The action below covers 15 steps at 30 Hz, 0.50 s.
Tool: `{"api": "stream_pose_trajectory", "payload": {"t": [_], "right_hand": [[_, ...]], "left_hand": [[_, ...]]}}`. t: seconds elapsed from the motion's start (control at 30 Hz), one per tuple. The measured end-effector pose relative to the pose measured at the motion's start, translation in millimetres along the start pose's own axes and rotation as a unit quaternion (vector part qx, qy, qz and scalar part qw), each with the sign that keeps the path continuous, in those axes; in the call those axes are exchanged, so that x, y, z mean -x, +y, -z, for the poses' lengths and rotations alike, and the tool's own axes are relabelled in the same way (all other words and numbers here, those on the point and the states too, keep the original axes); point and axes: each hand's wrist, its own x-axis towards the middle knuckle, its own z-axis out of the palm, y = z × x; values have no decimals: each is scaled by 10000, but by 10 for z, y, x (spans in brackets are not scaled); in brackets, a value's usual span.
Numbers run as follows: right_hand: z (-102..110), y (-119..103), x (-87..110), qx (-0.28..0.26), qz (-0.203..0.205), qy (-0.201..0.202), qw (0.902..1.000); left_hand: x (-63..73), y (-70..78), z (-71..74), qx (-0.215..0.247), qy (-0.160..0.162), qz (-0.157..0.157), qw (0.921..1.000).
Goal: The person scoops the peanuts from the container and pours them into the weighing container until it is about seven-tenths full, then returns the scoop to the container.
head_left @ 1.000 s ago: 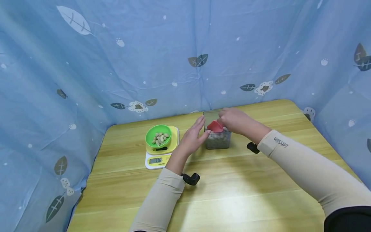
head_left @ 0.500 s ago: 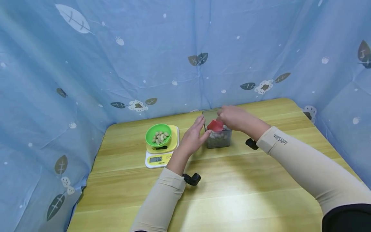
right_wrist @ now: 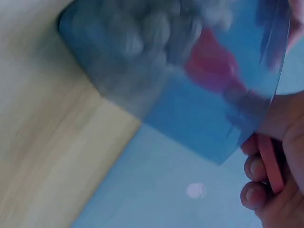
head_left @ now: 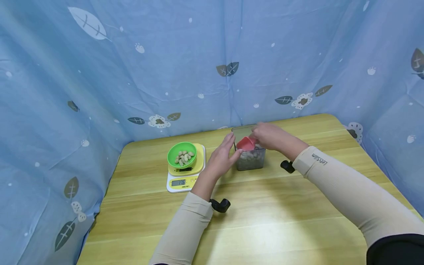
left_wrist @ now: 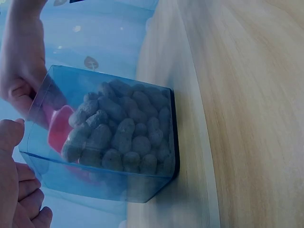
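Note:
My right hand (head_left: 269, 135) grips the handle of a red scoop (head_left: 246, 143), whose bowl is down inside a clear plastic box (head_left: 250, 164). Unshelled peanuts (left_wrist: 128, 126) fill the lower part of that box, and the scoop's bowl sits against them. In the right wrist view, fingers curl round the red handle (right_wrist: 270, 164). My left hand (head_left: 218, 158) stays at the box's left side, with fingers straight and thumb near the front rim; in the left wrist view the hand (left_wrist: 16, 183) is at the rim.
To the left, a yellow and white kitchen scale (head_left: 179, 184) carries a green bowl (head_left: 172, 152) with several peanuts (head_left: 183, 157). The scale's display reads about 176, any decimal point too small to tell. A blue patterned curtain (head_left: 185, 73) hangs behind the wooden table (head_left: 265, 221).
The scoop has shifted slightly within the box, my right hand moving a little with it. My left hand, the scale and the green bowl hold their places.

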Motion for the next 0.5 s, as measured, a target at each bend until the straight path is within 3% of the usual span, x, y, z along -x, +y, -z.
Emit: {"api": "stream_pose_trajectory", "payload": {"t": [0.27, 0.5], "right_hand": [[95, -93, -17, 1405, -10, 335, 9895], [40, -125, -33, 1846, -127, 591, 9810]], "left_hand": [[-8, 4, 0, 91, 88, -42, 9999], [8, 9, -4, 90, 36, -24, 10000]]}}
